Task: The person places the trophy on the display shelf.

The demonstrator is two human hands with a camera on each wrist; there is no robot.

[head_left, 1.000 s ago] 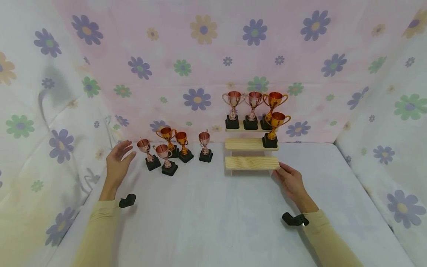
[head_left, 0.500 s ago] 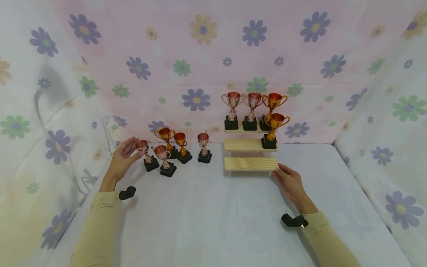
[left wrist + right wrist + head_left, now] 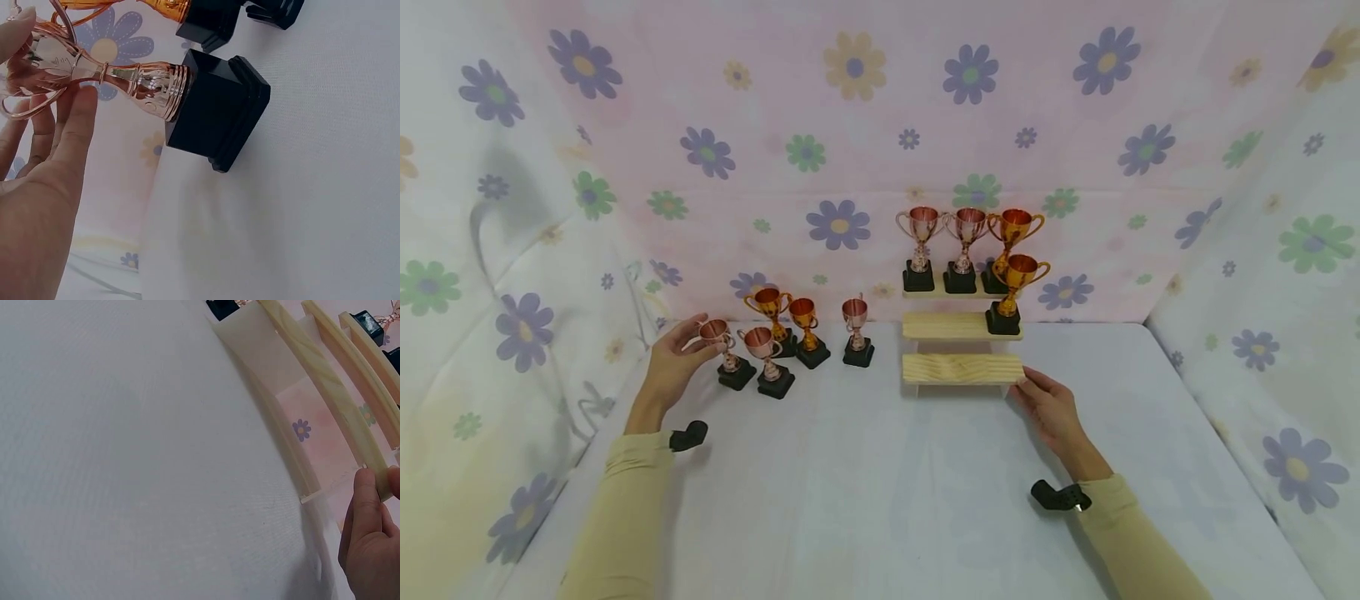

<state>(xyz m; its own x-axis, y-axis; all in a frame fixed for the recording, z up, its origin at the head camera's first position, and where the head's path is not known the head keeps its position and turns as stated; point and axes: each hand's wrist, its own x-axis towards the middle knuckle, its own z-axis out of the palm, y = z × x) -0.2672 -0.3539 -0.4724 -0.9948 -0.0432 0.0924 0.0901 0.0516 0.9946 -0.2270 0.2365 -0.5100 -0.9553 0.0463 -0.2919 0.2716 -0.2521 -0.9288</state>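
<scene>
My left hand holds a rose-gold trophy by its cup, at the far left of the group. In the left wrist view, the thumb lies on one side of the trophy's cup and fingers reach round the other; its black base is near the white surface, and contact is unclear. My right hand pinches the right end of the lowest step of a wooden display stand. In the right wrist view, thumb and fingers of the right hand grip that board's end.
Beside the held trophy stand another rose-gold trophy, two gold ones, and a rose-gold one farther right. The stand's top step bears two rose-gold trophies and a gold trophy; its middle step bears one gold trophy.
My left hand has moved right to the leftmost rose-gold trophy and taken hold of its cup; that trophy has shifted slightly. The right hand stays on the stand.
</scene>
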